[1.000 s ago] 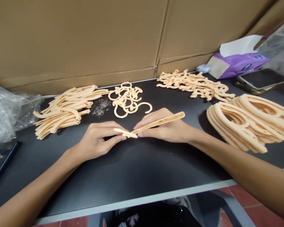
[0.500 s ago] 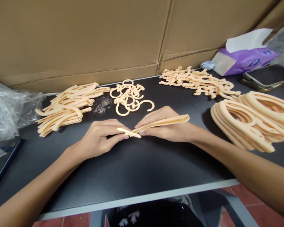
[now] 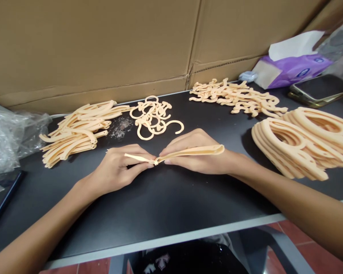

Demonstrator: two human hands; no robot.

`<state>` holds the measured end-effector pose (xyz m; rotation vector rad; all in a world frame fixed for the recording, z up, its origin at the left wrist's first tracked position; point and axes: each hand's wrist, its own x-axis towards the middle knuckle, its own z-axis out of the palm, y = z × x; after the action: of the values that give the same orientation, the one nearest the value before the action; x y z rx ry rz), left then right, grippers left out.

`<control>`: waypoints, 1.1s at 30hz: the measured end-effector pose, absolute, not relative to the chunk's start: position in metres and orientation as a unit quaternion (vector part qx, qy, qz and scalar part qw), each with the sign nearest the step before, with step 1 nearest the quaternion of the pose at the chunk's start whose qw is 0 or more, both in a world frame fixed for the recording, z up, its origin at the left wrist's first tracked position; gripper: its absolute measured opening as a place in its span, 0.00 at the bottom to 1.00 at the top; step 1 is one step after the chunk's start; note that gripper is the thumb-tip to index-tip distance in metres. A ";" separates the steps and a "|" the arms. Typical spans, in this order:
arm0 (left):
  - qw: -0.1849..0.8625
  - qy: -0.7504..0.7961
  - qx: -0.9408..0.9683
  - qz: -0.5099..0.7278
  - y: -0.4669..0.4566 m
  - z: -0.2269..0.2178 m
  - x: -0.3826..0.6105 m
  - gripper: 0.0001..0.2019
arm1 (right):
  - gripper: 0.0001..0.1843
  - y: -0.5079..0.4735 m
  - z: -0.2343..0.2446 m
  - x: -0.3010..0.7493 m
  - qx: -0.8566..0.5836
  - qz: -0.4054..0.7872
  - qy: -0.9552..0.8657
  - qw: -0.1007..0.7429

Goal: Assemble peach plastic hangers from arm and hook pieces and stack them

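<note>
My left hand (image 3: 121,167) pinches a small, thin cream plastic piece (image 3: 134,156) between thumb and fingers; its exact shape is hidden by the hand. In my right hand (image 3: 196,156) is a long cream plastic hanger arm (image 3: 200,151), lying across the fingers with its wide end toward the wrist. The two pieces meet end to end between my fingertips, above the black table. Whether they are joined I cannot tell. Just beyond the hands lies a small heap of plastic hooks (image 3: 153,118).
Long hanger arms (image 3: 77,129) are piled at left, beside clear plastic wrap (image 3: 11,133). Small wavy pieces (image 3: 234,97) lie at back right. Stacked plates with oval openings (image 3: 300,144), a phone (image 3: 322,89) and a purple tissue pack (image 3: 291,70) sit at right. Cardboard (image 3: 103,49) stands behind.
The small piece in my left hand has turned and now points left along the fingers. The hanger arm has tipped flatter. The view has shifted slightly.
</note>
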<state>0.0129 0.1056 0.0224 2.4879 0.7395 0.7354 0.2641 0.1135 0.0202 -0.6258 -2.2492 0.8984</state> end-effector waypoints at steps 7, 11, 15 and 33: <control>0.152 0.264 0.915 0.264 0.103 0.020 0.015 0.07 | 0.08 0.114 0.022 0.267 -0.253 0.337 -0.849 0.318; 0.107 0.257 0.926 0.253 0.101 0.014 0.014 0.08 | 0.08 0.114 0.024 0.269 -0.249 0.319 -0.857 0.320; 0.055 0.238 0.944 0.221 0.101 0.008 0.010 0.09 | 0.10 0.114 0.025 0.270 -0.231 0.277 -0.880 0.308; -0.010 0.224 0.948 0.227 0.096 0.010 0.014 0.07 | 0.11 0.113 0.018 0.270 -0.204 0.261 -0.896 0.295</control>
<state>0.0135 0.0961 0.0096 2.9967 0.7097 0.7187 0.2697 0.1133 0.0182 -0.5418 -2.3845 0.6951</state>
